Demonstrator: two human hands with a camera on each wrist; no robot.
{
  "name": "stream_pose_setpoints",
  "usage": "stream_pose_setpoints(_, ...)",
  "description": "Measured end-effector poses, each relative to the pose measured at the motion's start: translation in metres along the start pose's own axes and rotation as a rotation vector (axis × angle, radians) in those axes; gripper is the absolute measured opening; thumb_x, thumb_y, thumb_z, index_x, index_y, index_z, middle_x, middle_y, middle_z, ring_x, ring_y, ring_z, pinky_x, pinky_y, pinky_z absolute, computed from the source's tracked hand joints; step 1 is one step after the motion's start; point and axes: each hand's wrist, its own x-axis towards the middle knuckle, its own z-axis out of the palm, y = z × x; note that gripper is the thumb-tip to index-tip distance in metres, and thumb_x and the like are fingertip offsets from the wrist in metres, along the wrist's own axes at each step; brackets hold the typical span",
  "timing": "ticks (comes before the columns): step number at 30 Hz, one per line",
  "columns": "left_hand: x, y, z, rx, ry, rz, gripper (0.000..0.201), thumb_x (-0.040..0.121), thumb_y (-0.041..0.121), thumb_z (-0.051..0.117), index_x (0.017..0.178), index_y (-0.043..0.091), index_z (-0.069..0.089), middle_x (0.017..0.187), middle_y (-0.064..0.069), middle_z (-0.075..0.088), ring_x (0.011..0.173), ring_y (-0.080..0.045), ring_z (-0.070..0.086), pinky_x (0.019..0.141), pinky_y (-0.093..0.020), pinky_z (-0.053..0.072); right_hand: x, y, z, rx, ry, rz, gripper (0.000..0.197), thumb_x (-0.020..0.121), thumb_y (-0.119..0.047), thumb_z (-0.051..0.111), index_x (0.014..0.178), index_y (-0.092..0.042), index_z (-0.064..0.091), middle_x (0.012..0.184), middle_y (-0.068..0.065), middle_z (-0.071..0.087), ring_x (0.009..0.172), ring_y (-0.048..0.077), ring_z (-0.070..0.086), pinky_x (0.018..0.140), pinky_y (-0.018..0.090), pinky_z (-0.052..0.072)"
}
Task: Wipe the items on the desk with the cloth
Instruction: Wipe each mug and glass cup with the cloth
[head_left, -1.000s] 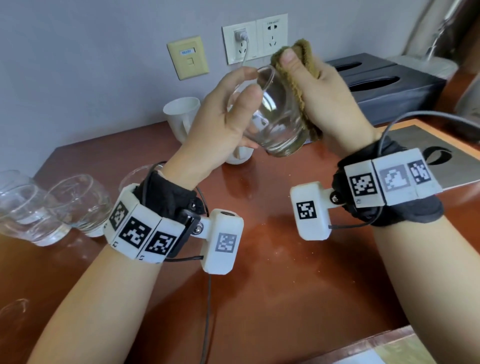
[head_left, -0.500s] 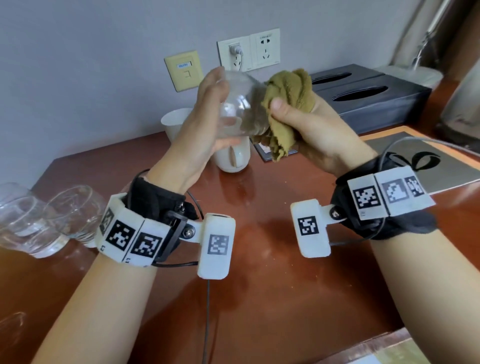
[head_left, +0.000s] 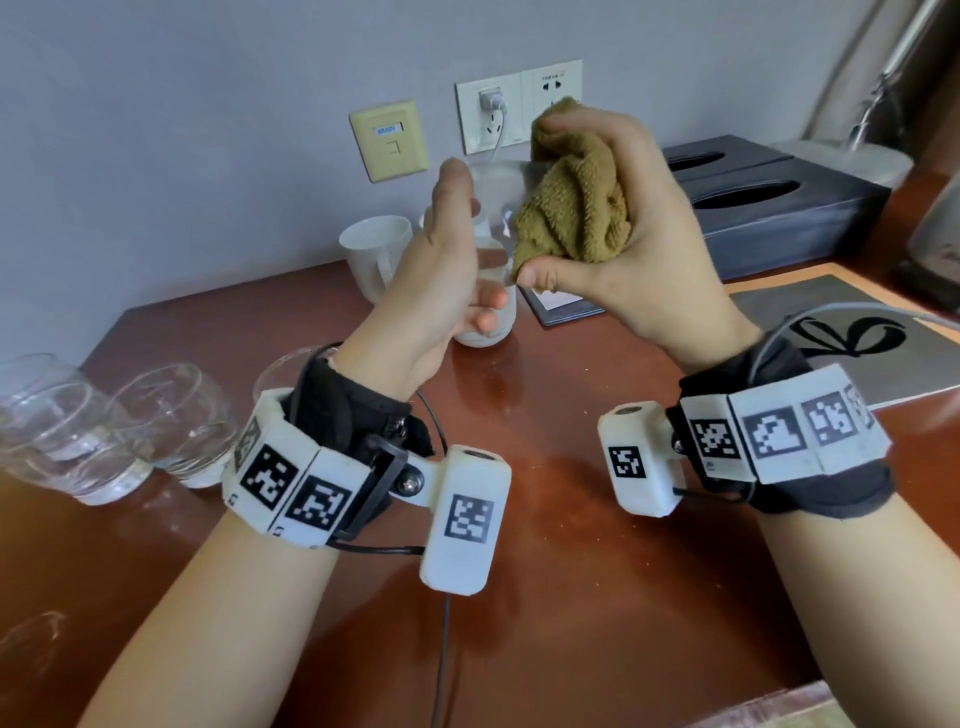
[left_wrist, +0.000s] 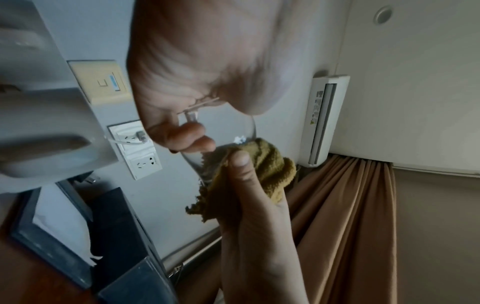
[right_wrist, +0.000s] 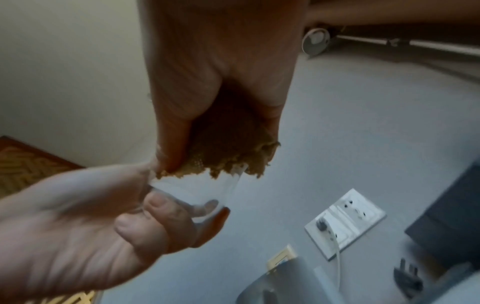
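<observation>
Mugs (head_left: 375, 254) & spare glasses (head_left: 171, 415) behind raised hands (head_left: 431, 291).

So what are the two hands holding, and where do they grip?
The left hand holds a clear glass by its base end. The right hand grips a bunched brown cloth, pressing it against the glass.

I count four clear glasses: one glass (head_left: 493, 218) in my left hand (head_left: 436, 291), and three standing on the desk (head_left: 545, 597) at my left, the far-left glass (head_left: 36, 421), the glass beside it (head_left: 171, 415), and one rim (head_left: 285, 364) half hidden behind my left wrist. There are two white mugs, the rear mug (head_left: 371, 254) and the nearer mug (head_left: 488, 327). I hold one cloth (head_left: 576, 208) in my right hand (head_left: 644, 260). Two dark tissue boxes (head_left: 789, 218) sit side by side, and three wall plates (head_left: 389, 140) show.
</observation>
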Motion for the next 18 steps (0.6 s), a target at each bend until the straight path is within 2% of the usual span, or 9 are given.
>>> stream_pose_setpoints(2, 0.000, 0.000, 0.002, 0.060, 0.014, 0.046, 0.042, 0.100, 0.053, 0.022, 0.114, 0.020, 0.045, 0.093, -0.012, 0.053, 0.044, -0.010, 0.043, 0.044, -0.024, 0.031, 0.002, -0.003, 0.001, -0.027, 0.051, -0.012, 0.070, 0.061, -0.036, 0.083, 0.116, -0.008, 0.050, 0.118, 0.010, 0.054, 0.114, 0.021, 0.051, 0.100, 0.030, 0.041)
stream_pose_setpoints(6, 0.002, -0.002, 0.004, 0.159, 0.023, 0.175, 0.041, 0.102, 0.045, 0.022, 0.128, 0.017, 0.039, 0.085, -0.007, 0.048, 0.043, -0.006, 0.040, 0.045, -0.022, 0.031, 0.006, -0.010, 0.007, -0.006, 0.201, 0.072, 0.052, 0.063, -0.046, 0.080, 0.094, -0.023, 0.045, 0.099, 0.013, 0.058, 0.091, 0.016, 0.056, 0.080, 0.024, 0.045)
stream_pose_setpoints(8, 0.000, -0.007, 0.007, 0.195, 0.014, 0.242, 0.044, 0.103, 0.043, 0.021, 0.136, 0.016, 0.033, 0.079, 0.000, 0.048, 0.044, -0.005, 0.041, 0.044, -0.020, 0.034, 0.008, -0.012, 0.005, 0.068, 0.276, 0.133, 0.040, 0.071, -0.042, 0.075, 0.086, -0.020, 0.045, 0.084, 0.007, 0.055, 0.076, 0.012, 0.052, 0.070, 0.023, 0.044)
stream_pose_setpoints(10, -0.003, -0.012, 0.011, 0.212, -0.022, 0.299, 0.042, 0.103, 0.041, 0.023, 0.138, 0.018, 0.028, 0.076, 0.003, 0.046, 0.047, -0.007, 0.042, 0.045, -0.018, 0.035, 0.011, -0.011, 0.000, 0.097, 0.348, 0.187, 0.032, 0.080, -0.033, 0.069, 0.085, -0.011, 0.047, 0.074, 0.001, 0.050, 0.069, 0.009, 0.047, 0.066, 0.024, 0.042)
stream_pose_setpoints(12, -0.003, -0.016, 0.013, 0.233, -0.063, 0.360, 0.033, 0.101, 0.044, 0.025, 0.127, 0.024, 0.027, 0.073, 0.003, 0.041, 0.051, -0.009, 0.042, 0.049, -0.018, 0.034, 0.013, -0.005, -0.006, 0.095, 0.396, 0.247, 0.023, 0.083, -0.027, 0.064, 0.087, -0.008, 0.052, 0.071, -0.005, 0.050, 0.068, 0.007, 0.047, 0.066, 0.023, 0.043)
stream_pose_setpoints(14, -0.002, -0.018, 0.010, 0.289, -0.082, 0.419, 0.042, 0.093, 0.047, 0.028, 0.126, 0.022, 0.028, 0.071, 0.005, 0.038, 0.053, -0.008, 0.040, 0.054, -0.020, 0.034, 0.014, 0.000, -0.008, 0.166, 0.407, 0.325, 0.019, 0.082, -0.025, 0.062, 0.087, -0.008, 0.056, 0.074, -0.006, 0.054, 0.071, 0.008, 0.052, 0.072, 0.026, 0.046)
stream_pose_setpoints(16, 0.002, -0.019, 0.006, 0.285, -0.085, 0.454, 0.052, 0.090, 0.051, 0.031, 0.131, 0.019, 0.031, 0.071, 0.008, 0.039, 0.050, -0.004, 0.040, 0.054, -0.018, 0.035, 0.012, 0.005, -0.010, 0.381, 0.408, 0.397, 0.011, 0.080, -0.021, 0.061, 0.085, -0.012, 0.058, 0.077, -0.003, 0.061, 0.075, 0.012, 0.058, 0.078, 0.032, 0.051)
stream_pose_setpoints(18, 0.004, -0.018, 0.002, 0.185, -0.119, 0.450, 0.059, 0.083, 0.074, 0.037, 0.122, 0.029, 0.037, 0.067, 0.013, 0.042, 0.048, -0.005, 0.039, 0.048, -0.017, 0.035, 0.009, 0.007, -0.014, 0.661, 0.398, 0.451, 0.011, 0.082, -0.017, 0.059, 0.090, -0.009, 0.059, 0.081, 0.001, 0.066, 0.080, 0.018, 0.064, 0.083, 0.039, 0.054)
